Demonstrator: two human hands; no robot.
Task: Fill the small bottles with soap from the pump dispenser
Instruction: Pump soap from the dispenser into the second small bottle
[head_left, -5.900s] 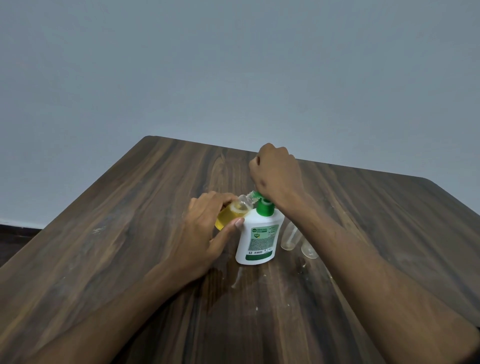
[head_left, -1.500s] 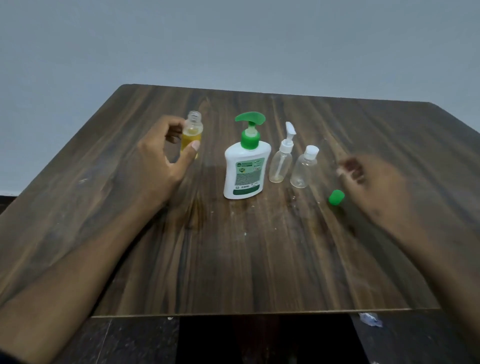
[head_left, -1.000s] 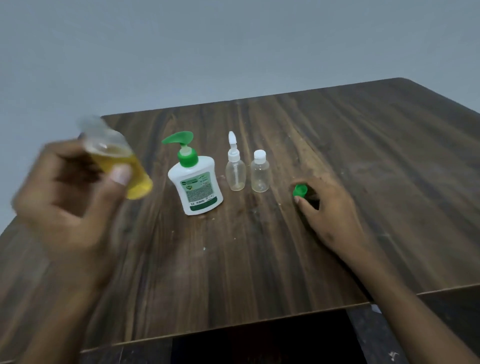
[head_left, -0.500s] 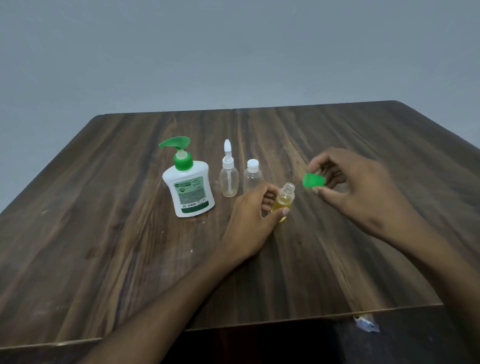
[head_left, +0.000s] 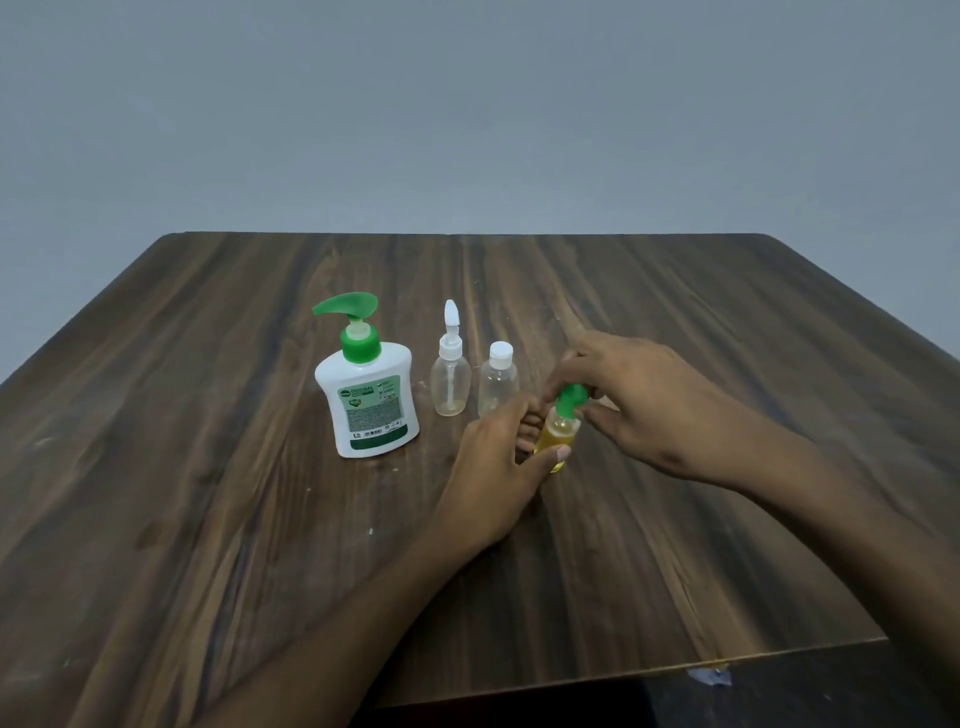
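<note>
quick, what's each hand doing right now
Left hand: grips the small clear bottle of yellow soap.
Right hand: pinches the green plastic cap on that bottle's neck.

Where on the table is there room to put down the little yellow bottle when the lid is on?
Bare wood lies left of the pump dispenser, along the near edge of the table, and right of the right hand. It is crowded where the spray bottle, capped bottle and left hand sit.

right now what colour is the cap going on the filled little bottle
Green, the cap on the yellow-filled bottle; clearest in the head view.
</note>
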